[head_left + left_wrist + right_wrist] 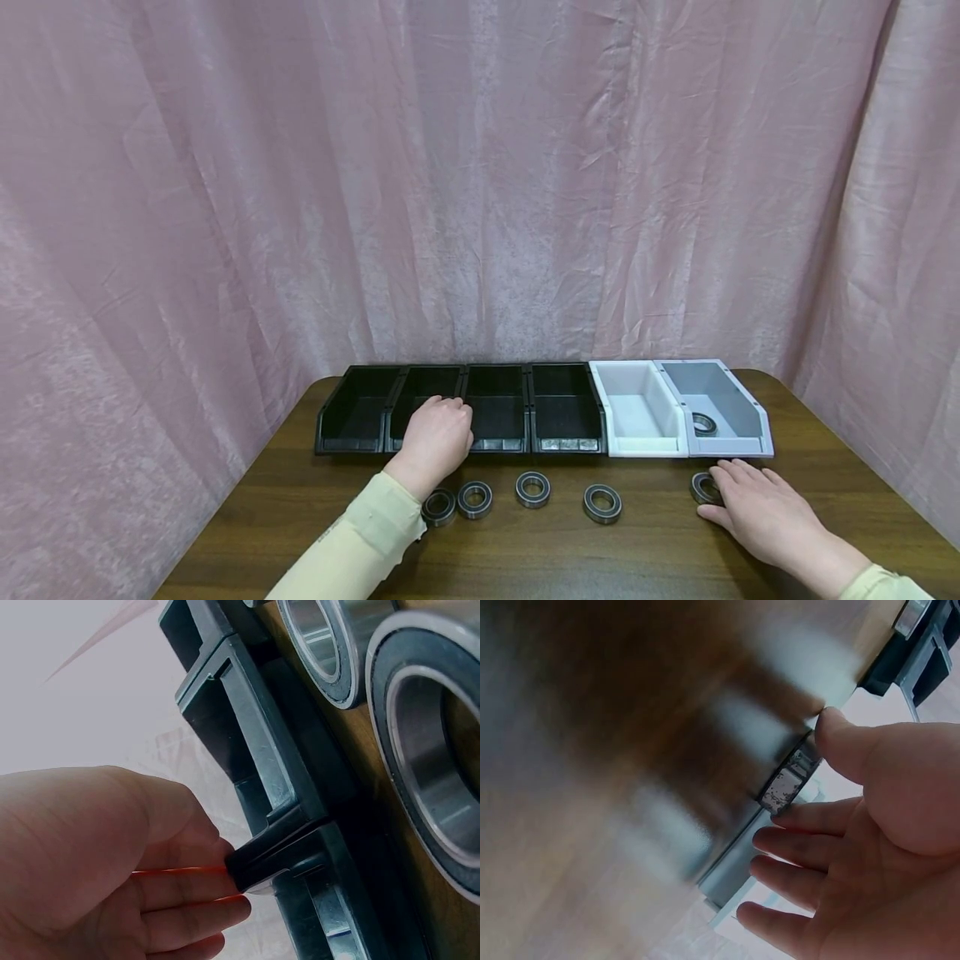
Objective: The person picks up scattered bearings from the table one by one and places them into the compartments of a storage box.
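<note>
My left hand (437, 437) is over the row of black bins, at the divider between the second and third from the left. In the left wrist view its thumb and forefinger meet at the corner of a black bin (262, 851), pinching the edge. On the table before the grey bin (720, 400), my right hand (768, 512) has a ball bearing (702, 488) between thumb and forefinger. The bearing's rim (789, 780) shows edge-on in the right wrist view; the other fingers are extended. Another bearing (703, 424) lies inside the grey bin.
Several bearings lie along the table (555, 558) before the bins, including one bearing (602, 503) in front of the rightmost black bin and one bearing (438, 507) beside my left sleeve. A white bin (648, 447) stands between the black and grey ones. Pink curtain (480, 183) hangs behind.
</note>
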Tool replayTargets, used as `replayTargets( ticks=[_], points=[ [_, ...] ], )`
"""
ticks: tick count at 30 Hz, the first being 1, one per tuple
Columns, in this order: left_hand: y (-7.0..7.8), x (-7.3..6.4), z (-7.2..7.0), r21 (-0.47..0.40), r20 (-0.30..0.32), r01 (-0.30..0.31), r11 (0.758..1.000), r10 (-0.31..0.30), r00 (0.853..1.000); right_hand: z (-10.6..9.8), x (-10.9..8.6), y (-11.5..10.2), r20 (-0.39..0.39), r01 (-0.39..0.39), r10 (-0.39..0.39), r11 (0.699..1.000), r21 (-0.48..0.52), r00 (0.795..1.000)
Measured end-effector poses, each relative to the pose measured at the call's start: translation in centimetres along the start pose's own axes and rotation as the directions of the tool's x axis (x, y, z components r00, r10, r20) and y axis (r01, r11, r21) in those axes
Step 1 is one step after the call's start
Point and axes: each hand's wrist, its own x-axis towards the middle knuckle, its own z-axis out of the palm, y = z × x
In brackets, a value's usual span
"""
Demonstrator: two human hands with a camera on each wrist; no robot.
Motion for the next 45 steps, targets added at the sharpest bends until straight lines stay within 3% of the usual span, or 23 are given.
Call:
replayTargets(
  ticks=[11,24,45],
  points=[
    [-0.08,-0.14,0.07,-0.011,0.006,0.006,1.000,-0.006,1.000,-0.16,0.32,0.26,-0.033,0.028,-0.028,1.000,-0.003,0.999],
    [-0.13,-0.17,0.04,-0.007,0.005,0.007,1.000,-0.007,1.000,-0.07,0.70,0.73,0.005,0.016,-0.017,0.995,0.102,1.000],
    [-0.01,-0.08,0.00,-0.010,-0.006,0.001,1.000,-0.001,1.000,-0.36,0.36,0.59,-0.034,0.039,-0.036,0.994,0.106,0.999]
  ],
)
